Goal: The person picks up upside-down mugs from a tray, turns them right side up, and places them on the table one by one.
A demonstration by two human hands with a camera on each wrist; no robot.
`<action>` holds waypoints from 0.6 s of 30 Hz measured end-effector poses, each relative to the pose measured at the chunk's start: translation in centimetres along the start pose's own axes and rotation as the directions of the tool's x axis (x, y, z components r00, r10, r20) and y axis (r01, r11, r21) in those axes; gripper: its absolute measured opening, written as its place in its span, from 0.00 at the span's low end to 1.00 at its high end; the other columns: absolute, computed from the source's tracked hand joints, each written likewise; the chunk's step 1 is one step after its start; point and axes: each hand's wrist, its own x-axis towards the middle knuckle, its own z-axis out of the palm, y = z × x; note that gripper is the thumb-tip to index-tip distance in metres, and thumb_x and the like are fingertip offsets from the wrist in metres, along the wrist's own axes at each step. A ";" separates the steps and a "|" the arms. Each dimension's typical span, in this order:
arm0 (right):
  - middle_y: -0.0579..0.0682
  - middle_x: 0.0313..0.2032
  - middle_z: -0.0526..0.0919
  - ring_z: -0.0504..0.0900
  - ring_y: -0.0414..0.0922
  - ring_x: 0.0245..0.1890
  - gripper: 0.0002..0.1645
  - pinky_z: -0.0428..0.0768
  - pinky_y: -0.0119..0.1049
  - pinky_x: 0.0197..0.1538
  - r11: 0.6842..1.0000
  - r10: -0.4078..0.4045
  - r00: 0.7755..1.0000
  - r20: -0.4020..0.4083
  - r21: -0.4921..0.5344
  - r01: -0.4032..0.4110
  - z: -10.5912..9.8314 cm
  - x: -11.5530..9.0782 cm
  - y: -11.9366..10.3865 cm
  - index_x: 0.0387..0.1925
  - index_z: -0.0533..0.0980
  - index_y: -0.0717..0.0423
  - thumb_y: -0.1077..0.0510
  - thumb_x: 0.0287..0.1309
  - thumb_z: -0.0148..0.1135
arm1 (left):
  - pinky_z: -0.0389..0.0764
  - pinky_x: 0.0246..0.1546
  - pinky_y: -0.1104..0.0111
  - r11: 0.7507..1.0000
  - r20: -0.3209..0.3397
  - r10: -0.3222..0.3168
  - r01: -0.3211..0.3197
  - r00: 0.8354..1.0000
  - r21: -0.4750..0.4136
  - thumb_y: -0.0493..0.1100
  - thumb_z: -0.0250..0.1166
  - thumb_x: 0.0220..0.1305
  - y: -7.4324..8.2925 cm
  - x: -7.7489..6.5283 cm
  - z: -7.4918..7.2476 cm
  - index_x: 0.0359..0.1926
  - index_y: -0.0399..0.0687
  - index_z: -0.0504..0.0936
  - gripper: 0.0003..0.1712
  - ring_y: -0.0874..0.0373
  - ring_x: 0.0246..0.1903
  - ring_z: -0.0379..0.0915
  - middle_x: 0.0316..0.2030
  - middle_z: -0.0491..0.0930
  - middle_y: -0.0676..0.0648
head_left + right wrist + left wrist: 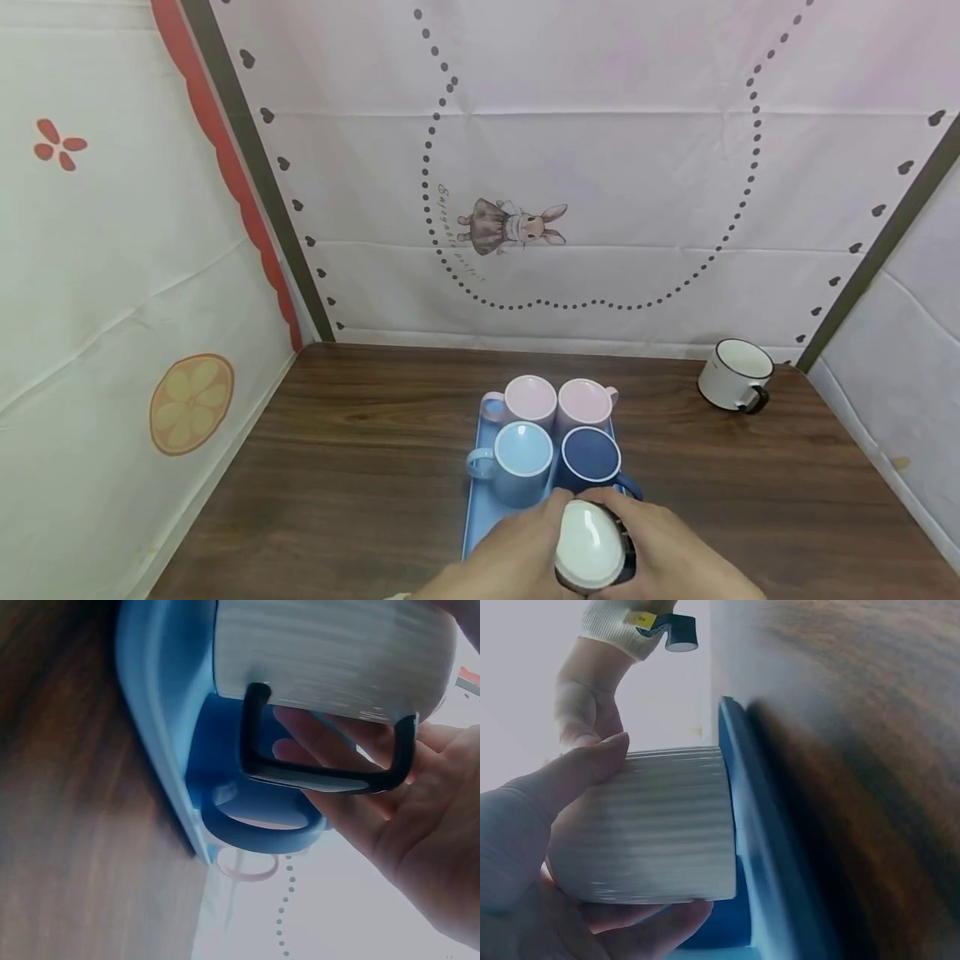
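Note:
Both hands hold a white ribbed mug (660,825) with a black squared handle (322,780) at the front end of a blue tray (480,521). My left hand (517,546) grips one side, thumb on the ribbed wall in the left wrist view. My right hand (660,542) holds the handle side, fingers behind the handle. The mug's flat end is at the tray, and I cannot tell if it touches. Just beyond stand a light blue mug (522,462) and a navy mug (591,457); behind them are two pink mugs (530,398), (585,402).
A white mug with a black rim and handle (731,375) stands at the back right of the wooden table (360,483). Printed cloth walls (600,183) rise behind the table and on both sides.

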 end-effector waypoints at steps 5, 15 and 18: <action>0.37 0.57 0.82 0.81 0.33 0.50 0.52 0.82 0.33 0.50 0.991 -0.125 0.983 -0.137 -0.060 0.117 -0.2 0.1 -0.3 0.70 0.69 0.39 0.35 0.44 0.82 | 0.80 0.42 0.73 0.999 -0.067 0.039 -0.039 0.997 0.007 0.62 0.85 0.39 0.1 0.0 -1.3 0.62 0.58 0.70 0.50 0.73 0.42 0.77 0.47 0.82 0.61; 0.42 0.60 0.82 0.84 0.37 0.53 0.54 0.83 0.32 0.53 0.968 -0.215 0.930 -0.299 0.058 0.242 -1.1 1.3 -1.0 0.72 0.67 0.49 0.50 0.45 0.86 | 0.81 0.52 0.64 0.991 -0.238 0.053 -0.079 0.970 -0.103 0.65 0.83 0.42 0.6 -0.2 -3.1 0.68 0.65 0.68 0.53 0.68 0.51 0.76 0.54 0.80 0.60; 0.43 0.57 0.84 0.84 0.38 0.51 0.54 0.83 0.33 0.51 0.961 -0.219 0.920 -0.327 0.091 0.261 -1.2 1.7 -1.3 0.71 0.68 0.49 0.54 0.43 0.86 | 0.79 0.54 0.62 0.979 -0.279 0.070 -0.119 0.958 -0.163 0.64 0.83 0.44 0.6 -0.1 -3.3 0.69 0.68 0.67 0.52 0.67 0.53 0.74 0.57 0.78 0.62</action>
